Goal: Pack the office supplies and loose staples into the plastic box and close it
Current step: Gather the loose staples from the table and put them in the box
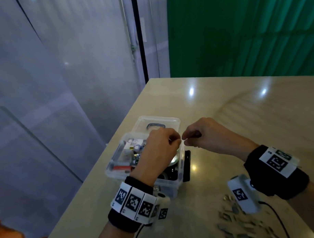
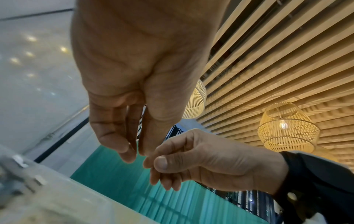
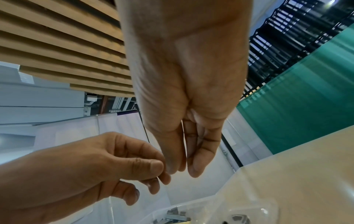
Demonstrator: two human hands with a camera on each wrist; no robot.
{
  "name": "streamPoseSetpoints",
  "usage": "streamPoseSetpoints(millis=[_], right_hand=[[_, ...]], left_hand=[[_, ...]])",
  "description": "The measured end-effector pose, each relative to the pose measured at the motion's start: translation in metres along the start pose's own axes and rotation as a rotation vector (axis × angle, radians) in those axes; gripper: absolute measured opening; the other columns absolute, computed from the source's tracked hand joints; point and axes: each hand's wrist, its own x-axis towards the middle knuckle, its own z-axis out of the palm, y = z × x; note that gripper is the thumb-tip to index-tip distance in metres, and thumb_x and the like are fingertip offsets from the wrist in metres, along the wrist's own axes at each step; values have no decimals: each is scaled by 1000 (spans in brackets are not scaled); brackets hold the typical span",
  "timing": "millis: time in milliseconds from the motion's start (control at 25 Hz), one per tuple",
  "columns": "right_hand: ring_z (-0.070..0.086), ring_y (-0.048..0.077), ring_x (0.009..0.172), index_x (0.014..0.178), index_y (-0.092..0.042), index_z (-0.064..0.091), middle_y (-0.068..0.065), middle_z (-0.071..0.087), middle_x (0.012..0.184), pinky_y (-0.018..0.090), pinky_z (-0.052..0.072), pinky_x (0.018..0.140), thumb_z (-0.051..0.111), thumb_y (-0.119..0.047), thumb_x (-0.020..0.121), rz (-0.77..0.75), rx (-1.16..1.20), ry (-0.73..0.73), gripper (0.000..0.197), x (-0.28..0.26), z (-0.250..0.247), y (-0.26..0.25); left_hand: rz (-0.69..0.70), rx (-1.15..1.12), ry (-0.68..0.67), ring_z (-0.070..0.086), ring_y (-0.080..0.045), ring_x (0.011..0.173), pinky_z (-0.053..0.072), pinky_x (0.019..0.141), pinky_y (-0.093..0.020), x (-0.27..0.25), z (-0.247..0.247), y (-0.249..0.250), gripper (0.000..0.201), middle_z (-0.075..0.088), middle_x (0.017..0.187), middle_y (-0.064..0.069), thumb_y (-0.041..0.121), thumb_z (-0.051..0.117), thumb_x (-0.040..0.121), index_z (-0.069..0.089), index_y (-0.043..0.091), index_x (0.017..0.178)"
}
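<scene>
Plastic box stood open at the table's left edge, supplies inside, lid behind. Left hand and right hand met fingertip to fingertip above it, each pinching something tiny, unidentifiable. Loose staples lay near the front edge.

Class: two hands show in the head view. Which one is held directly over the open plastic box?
The left hand: it hovers over the plastic box, while the right hand is beside it over bare table.

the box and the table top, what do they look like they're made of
Box: clear, glossy plastic; its contents show through the walls. Table top: pale beige with faint wood-like grain, smooth and shiny, mirroring ceiling lights; probably laminate or varnished wood, can't tell which.
</scene>
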Motion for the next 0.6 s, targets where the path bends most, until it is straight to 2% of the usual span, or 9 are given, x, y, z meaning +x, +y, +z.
streamPoseSetpoints(millis=[40, 120, 240, 320, 360, 440, 520, 600], right_hand=[[64, -6, 65, 95, -18, 80, -14, 67, 68, 9, 45, 59, 77, -18, 87, 14, 1, -2, 9, -11, -5, 7], [64, -1, 61, 89, -22, 78, -10, 67, 66, 11, 46, 56, 75, -20, 89, 68, 2, -41, 3, -34, -12, 23], [60, -5, 57, 76, -31, 68, -11, 65, 65, 11, 41, 53, 73, -25, 91, 200, -83, -190, 18, -70, -6, 63], [61, -6, 65, 83, -25, 73, -10, 69, 77, 15, 44, 61, 72, -25, 92, 299, -115, -244, 9, -90, 9, 92], [64, -3, 74, 92, -20, 75, -7, 73, 88, 19, 50, 69, 71, -23, 93, 340, -122, -251, 5, -99, 18, 104], [67, 11, 90, 106, -14, 75, 1, 73, 106, 29, 55, 83, 66, -16, 95, 398, -140, -243, 15, -111, 34, 119], [62, 17, 94, 110, -10, 72, 5, 67, 113, 29, 51, 82, 57, -8, 95, 396, -185, -242, 21, -122, 44, 125], [56, 21, 94, 109, -7, 69, 8, 59, 113, 30, 45, 79, 49, -2, 93, 364, -208, -268, 26, -132, 52, 126]], left_hand=[[18, -4, -23, 65, -3, 78, 44, 69, -4, 0, 10, 9, 14, 75, 92, 3, 20, 66, 92, 76, 17, 101], [58, -24, -65, 65, -5, 77, 47, 67, -7, -5, 30, 26, 14, 75, 90, 3, 19, 66, 91, 77, 16, 100], [85, -36, -181, 67, -10, 78, 54, 77, -25, -21, 73, 47, 13, 75, 88, 0, 19, 67, 90, 77, 16, 98], [66, 0, -300, 68, -14, 84, 55, 82, -32, -31, 105, 49, 16, 75, 93, -3, 21, 66, 91, 77, 15, 101], [45, 24, -352, 68, -17, 88, 56, 85, -34, -35, 121, 46, 18, 74, 98, -5, 22, 66, 91, 76, 14, 104], [-10, 76, -431, 67, -21, 97, 54, 91, -37, -40, 147, 35, 24, 72, 107, -8, 22, 64, 92, 74, 12, 113], [-61, 137, -503, 63, -25, 107, 51, 96, -39, -45, 167, 24, 31, 67, 117, -10, 23, 62, 94, 69, 11, 121], [-70, 204, -562, 59, -30, 109, 50, 94, -42, -48, 180, 18, 32, 59, 118, -13, 27, 60, 94, 67, 11, 120]])
